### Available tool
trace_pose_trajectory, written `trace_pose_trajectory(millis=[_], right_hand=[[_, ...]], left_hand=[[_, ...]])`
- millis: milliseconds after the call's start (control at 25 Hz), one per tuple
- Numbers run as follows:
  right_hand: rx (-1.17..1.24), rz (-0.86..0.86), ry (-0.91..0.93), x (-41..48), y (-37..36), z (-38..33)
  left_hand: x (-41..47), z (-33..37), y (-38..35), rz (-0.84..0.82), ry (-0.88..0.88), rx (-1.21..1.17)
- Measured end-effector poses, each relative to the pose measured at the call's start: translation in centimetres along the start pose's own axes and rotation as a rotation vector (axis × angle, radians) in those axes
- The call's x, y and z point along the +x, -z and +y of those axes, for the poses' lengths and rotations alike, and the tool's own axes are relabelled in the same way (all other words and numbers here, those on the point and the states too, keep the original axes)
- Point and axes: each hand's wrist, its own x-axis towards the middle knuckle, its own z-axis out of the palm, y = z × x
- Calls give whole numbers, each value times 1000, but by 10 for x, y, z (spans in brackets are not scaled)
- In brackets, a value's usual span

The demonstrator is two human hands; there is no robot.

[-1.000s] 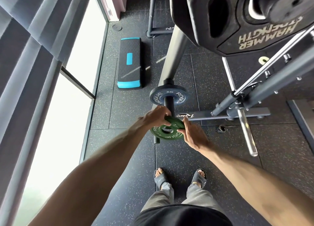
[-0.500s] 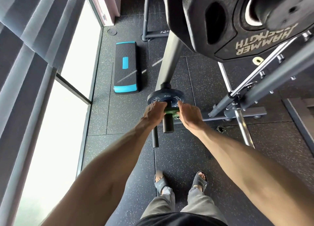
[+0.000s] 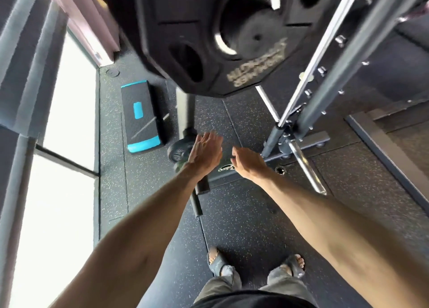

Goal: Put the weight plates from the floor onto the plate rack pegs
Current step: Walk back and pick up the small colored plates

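A small green plate (image 3: 179, 168) sits on the low black rack peg (image 3: 202, 187), against the dark Rogue plate (image 3: 177, 151) behind it; only a sliver of green shows past my wrist. My left hand (image 3: 205, 152) hovers over both plates with straight fingers and holds nothing. My right hand (image 3: 248, 164) hangs just right of the peg, fingers loosely curled and empty. A big black Hammer Strength plate (image 3: 220, 36) hangs on an upper peg at the top of the view.
A bare chrome peg (image 3: 306, 168) sticks out from the rack base at the right. A black and blue step platform (image 3: 141, 120) lies on the rubber floor near the window at the left. My sandalled feet (image 3: 255, 266) stand below.
Both hands slid the green plate along the low peg up to the dark plate, then let go of it. The hands are now off it, and the view has tilted upward.
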Motion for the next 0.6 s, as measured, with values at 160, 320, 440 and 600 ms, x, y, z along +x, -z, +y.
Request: trace_pose_trajectory(millis=[160,320,440,600], right_hand=[[50,-91,-129,-50,23,79],[120,-94,-316,-127,33,182],[192,-83,-463,-188,46,266],[248,-12,-581,-256,74,369]], left_hand=[[40,92,-14,-317,-21,-58],[76,198,-53,-611,-98,-16],[99,300,-77,-674,-209,-20],[134,431,-108,-699,-333,-46]])
